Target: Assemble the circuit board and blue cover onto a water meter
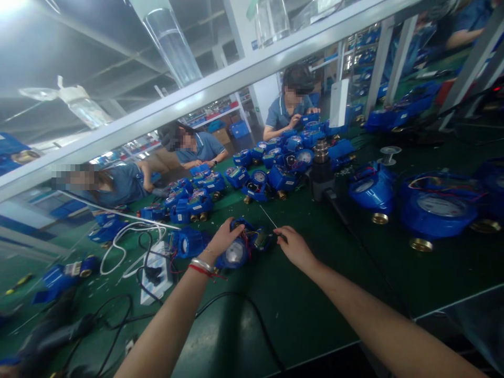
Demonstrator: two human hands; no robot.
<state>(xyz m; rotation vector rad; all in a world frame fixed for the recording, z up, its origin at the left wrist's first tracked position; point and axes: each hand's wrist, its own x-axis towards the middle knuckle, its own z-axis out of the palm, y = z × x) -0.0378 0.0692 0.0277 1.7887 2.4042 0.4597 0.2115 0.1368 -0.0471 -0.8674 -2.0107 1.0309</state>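
Note:
A blue water meter [235, 253] with a round pale dial sits on the table in front of me. My left hand [222, 240] grips its far rim, the fingers bent over the edge and the thumb toward the opened housing. Thin coloured wires run from this housing to a small greenish part [260, 240] at its right. Just right of that part, my right hand [293, 245] is closed on a thin light rod-like tool [268, 216], which points away and to the left. Its grip end is mostly hidden in my fingers.
Another blue meter [188, 242] and a white power strip [157, 278] with cables stand at left. Several meters [255, 184] crowd the far side; larger ones [437, 207] stand right. A dark heat gun [323, 178] stands upright. Three people work opposite, below a metal rail [220, 79].

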